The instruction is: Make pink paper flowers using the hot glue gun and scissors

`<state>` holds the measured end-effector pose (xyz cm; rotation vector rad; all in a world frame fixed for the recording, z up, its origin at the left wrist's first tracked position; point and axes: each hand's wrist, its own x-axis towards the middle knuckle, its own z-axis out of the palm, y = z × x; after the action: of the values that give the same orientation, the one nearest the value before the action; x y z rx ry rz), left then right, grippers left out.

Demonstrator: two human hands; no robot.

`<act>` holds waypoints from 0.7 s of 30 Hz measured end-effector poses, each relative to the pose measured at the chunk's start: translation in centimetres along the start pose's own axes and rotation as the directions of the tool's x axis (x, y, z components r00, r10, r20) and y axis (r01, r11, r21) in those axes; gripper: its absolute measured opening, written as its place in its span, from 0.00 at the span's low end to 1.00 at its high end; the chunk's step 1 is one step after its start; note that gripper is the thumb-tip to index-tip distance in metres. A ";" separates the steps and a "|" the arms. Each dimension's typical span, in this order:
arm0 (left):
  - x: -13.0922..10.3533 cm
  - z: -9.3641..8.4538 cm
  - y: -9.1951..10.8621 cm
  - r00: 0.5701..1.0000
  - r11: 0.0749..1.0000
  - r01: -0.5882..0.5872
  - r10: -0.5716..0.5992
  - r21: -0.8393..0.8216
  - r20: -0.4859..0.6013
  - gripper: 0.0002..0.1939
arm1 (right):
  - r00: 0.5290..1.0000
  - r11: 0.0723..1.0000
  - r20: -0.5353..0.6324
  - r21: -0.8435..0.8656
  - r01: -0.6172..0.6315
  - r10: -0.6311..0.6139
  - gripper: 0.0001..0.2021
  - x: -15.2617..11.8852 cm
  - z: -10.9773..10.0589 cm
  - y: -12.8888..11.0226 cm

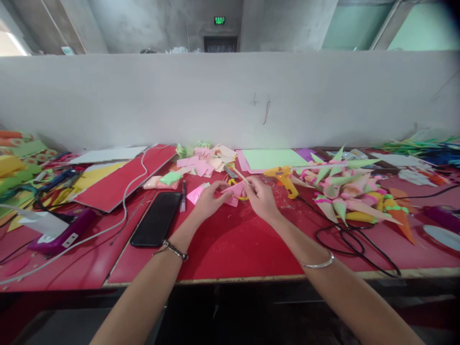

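Observation:
In the middle of the red tabletop both hands are close together around a small piece of pink paper. My left hand pinches the paper's left side between thumb and fingers. From the other side, my right hand is closed on a thin pale stick, its fingertips at the paper's right edge. Just behind the paper lie scissors with yellow handles, partly hidden. A pink sheet in clear wrap rests left of my left hand. Right of my right hand lies a yellow glue gun.
A black phone and a pen lie on the left. Pink paper pieces are heaped behind the hands. Paper cones are piled at right, near a looped black cord. A white cable crosses a red board.

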<state>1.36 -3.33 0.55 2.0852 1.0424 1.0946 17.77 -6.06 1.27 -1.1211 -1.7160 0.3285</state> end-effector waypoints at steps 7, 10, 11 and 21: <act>0.1 -0.2 0.0 0.999 0.999 0.042 -0.042 -0.015 -0.010 0.13 | 0.999 1.000 0.051 0.013 -0.021 0.020 0.10 0.0 0.2 -0.2; 0.2 -0.5 0.0 0.995 0.996 0.066 -0.070 -0.054 -0.068 0.12 | 0.991 0.999 0.131 0.010 -0.035 0.033 0.14 -0.1 0.5 0.2; 0.2 -0.5 0.1 0.995 0.995 0.069 -0.074 -0.073 -0.068 0.12 | 0.988 0.999 0.150 -0.009 -0.031 0.032 0.14 -0.1 0.6 0.4; 0.1 -0.3 -0.1 0.998 0.987 0.032 -0.039 -0.155 -0.040 0.12 | 0.962 0.989 0.271 -0.132 0.067 -0.029 0.14 -0.1 0.6 0.5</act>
<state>1.11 -3.16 0.66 1.9218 0.9787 1.1687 17.52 -5.74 0.63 -1.1756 -2.0290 0.3467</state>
